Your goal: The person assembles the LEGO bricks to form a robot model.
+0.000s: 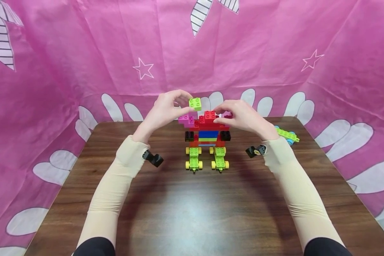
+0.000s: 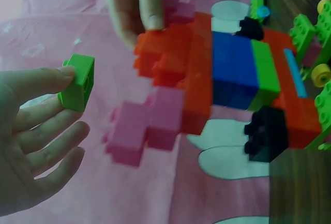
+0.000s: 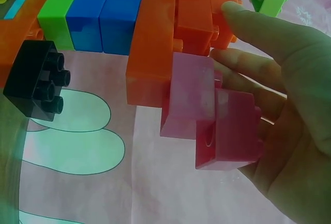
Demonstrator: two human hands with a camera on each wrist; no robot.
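A lime green brick (image 1: 195, 104) is pinched between the thumb and fingers of my left hand (image 1: 169, 106), above and left of the build's top. In the left wrist view, the same green brick (image 2: 78, 83) is clear of the build. My right hand (image 1: 240, 115) grips the red brick (image 1: 209, 116) at the top, its thumb on the near side and its fingers behind. The brick figure stands upright, with pink bricks (image 1: 186, 119) at both sides, a blue middle (image 1: 208, 134), black bricks (image 1: 225, 136) lower down and green wheeled bases (image 1: 193, 163) as feet.
A green wheeled base (image 1: 287, 134) with blue wheels lies at the table's right rear, beyond my right forearm. The brown wooden table (image 1: 192, 213) ends at the back against a pink patterned cloth (image 1: 259, 46).
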